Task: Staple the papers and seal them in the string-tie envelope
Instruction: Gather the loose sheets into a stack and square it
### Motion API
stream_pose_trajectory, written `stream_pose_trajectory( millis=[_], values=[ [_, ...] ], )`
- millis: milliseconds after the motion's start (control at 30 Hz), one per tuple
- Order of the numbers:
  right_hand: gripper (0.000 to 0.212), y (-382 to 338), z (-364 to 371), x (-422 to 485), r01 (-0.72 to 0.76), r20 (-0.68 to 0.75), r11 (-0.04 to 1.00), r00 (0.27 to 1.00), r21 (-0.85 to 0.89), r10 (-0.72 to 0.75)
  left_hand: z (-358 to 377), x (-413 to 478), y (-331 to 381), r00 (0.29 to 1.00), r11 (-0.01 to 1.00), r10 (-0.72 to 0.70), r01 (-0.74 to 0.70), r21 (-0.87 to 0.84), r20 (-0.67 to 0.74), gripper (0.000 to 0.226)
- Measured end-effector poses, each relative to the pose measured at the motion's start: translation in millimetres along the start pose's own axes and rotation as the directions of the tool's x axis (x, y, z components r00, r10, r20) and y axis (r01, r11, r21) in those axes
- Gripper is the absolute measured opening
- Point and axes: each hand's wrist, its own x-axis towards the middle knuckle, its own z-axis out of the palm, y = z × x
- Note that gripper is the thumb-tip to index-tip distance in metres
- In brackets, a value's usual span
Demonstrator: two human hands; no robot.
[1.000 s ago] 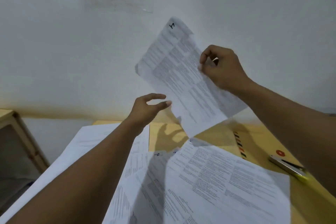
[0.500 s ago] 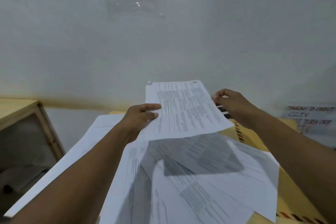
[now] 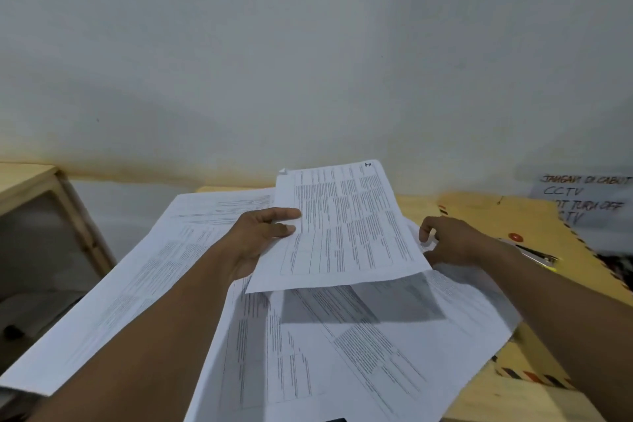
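My left hand [image 3: 260,236] grips the left edge of a printed sheet [image 3: 346,229], held low and nearly flat over the desk. At the sheet's right edge my right hand [image 3: 452,243] curls its fingers on paper; whether that is the same sheet or one beneath is unclear. Several loose printed papers [image 3: 342,353] lie fanned underneath, and another sheet [image 3: 137,284] lies to the left. A yellow envelope [image 3: 507,212] with a striped border and a red tie button [image 3: 514,236] lies at the right. A stapler [image 3: 536,255] rests on it, partly hidden by my right wrist.
The wooden desk [image 3: 496,401] shows at the lower right. A wooden shelf unit [image 3: 37,181] stands to the left. The white wall is close behind, with a handwritten notice [image 3: 582,195] taped at the right.
The sheet came down from in front of the wall to just above the pile. My left hand, open before, has taken its left edge. The view tilted toward the desk.
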Motion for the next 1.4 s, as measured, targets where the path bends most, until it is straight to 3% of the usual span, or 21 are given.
stream_pose_trajectory(
  millis=[133, 200, 267, 367, 467, 567, 700, 767, 800, 867, 933, 1000, 1100, 1233, 1300, 1400],
  values=[
    [0.018, -3.2, -3.7, 1.9, -0.009, -0.015, 0.992, 1.000, 0.127, 0.011, 4.6, 3.3, -3.2, 0.999, 1.000, -0.020, 0.021, -0.007, 0.048, 0.027],
    [0.012, -8.3, -9.5, 2.2, 0.054, -0.047, 0.960, 0.998, 0.276, -0.042, 7.5, 4.5, -4.3, 0.998, 1.000, -0.016, 0.016, -0.007, 0.054, 0.026],
    [0.011, -20.3, -18.3, -1.7, 0.111, -0.091, 0.858, 0.993, 0.502, -0.076, 11.4, 5.6, -4.0, 0.999, 1.000, 0.003, -0.003, 0.005, 0.046, 0.025],
    [0.009, -51.5, -34.5, -12.4, 0.198, -0.180, 0.614, 0.979, 0.764, -0.092, 17.9, 8.4, -1.3, 0.998, 0.999, 0.054, -0.054, 0.003, -0.008, 0.022],
    [0.010, -82.1, -50.0, -19.6, 0.248, -0.241, 0.402, 0.968, 0.881, -0.069, 23.1, 12.1, 5.2, 0.991, 0.993, 0.105, -0.108, -0.036, -0.078, 0.021],
    [0.015, -102.6, -59.7, -24.6, 0.285, -0.288, 0.343, 0.957, 0.895, -0.043, 28.4, 13.3, 14.0, 0.990, 0.986, 0.115, -0.124, -0.113, -0.083, 0.021],
    [0.005, -119.1, -64.2, -21.3, 0.357, -0.396, 0.386, 0.918, 0.851, 0.023, 29.7, 19.4, 21.8, 0.974, 0.978, 0.155, -0.175, -0.117, -0.164, 0.020],
    [0.028, -121.5, -63.7, -20.7, 0.378, -0.408, 0.374, 0.913, 0.847, 0.002, 29.4, 19.2, 26.5, 0.946, 0.972, 0.206, -0.228, -0.059, -0.250, 0.021],
    [0.035, -122.4, -62.7, -23.3, 0.388, -0.413, 0.399, 0.910, 0.830, -0.027, 29.1, 18.1, 28.1, 0.933, 0.967, 0.232, -0.251, -0.036, -0.277, 0.022],
    [0.039, -122.5, -58.3, -25.3, 0.413, -0.436, 0.557, 0.894, 0.720, -0.099, 26.5, 14.2, 29.1, 0.915, 0.962, 0.261, -0.275, -0.001, -0.308, 0.028],
    [0.029, -122.6, -50.1, -23.4, 0.440, -0.465, 0.647, 0.873, 0.622, -0.147, 20.0, 12.0, 28.0, 0.928, 0.969, 0.234, -0.246, -0.008, -0.289, 0.034],
    [0.020, -125.8, -39.3, -20.0, 0.472, -0.491, 0.627, 0.856, 0.620, -0.159, 9.6, 8.2, 26.4, 0.971, 0.982, 0.152, -0.170, -0.085, -0.183, 0.037],
    [0.017, -131.7, -26.7, -16.1, 0.435, -0.423, 0.563, 0.892, 0.702, -0.162, -2.9, -6.4, 27.1, 0.997, 0.995, 0.076, -0.076, -0.057, -0.014, 0.034],
    [0.022, -129.2, -17.8, -19.0, 0.242, -0.239, 0.591, 0.967, 0.769, -0.084, -21.6, -16.7, 25.1, 0.984, 0.987, 0.139, -0.128, 0.099, -0.112, 0.025],
    [0.027, -116.6, -10.0, -21.2, 0.177, -0.195, 0.695, 0.979, 0.697, -0.054, -34.4, -18.2, 21.2, 0.977, 0.986, 0.150, -0.136, 0.098, -0.151, 0.025],
    [0.039, -86.6, 6.0, -24.7, 0.140, -0.029, 0.936, 0.990, 0.322, -0.138, -48.9, -23.3, 14.3, 0.976, 0.985, 0.154, -0.139, 0.102, -0.157, 0.027]
  ],
)
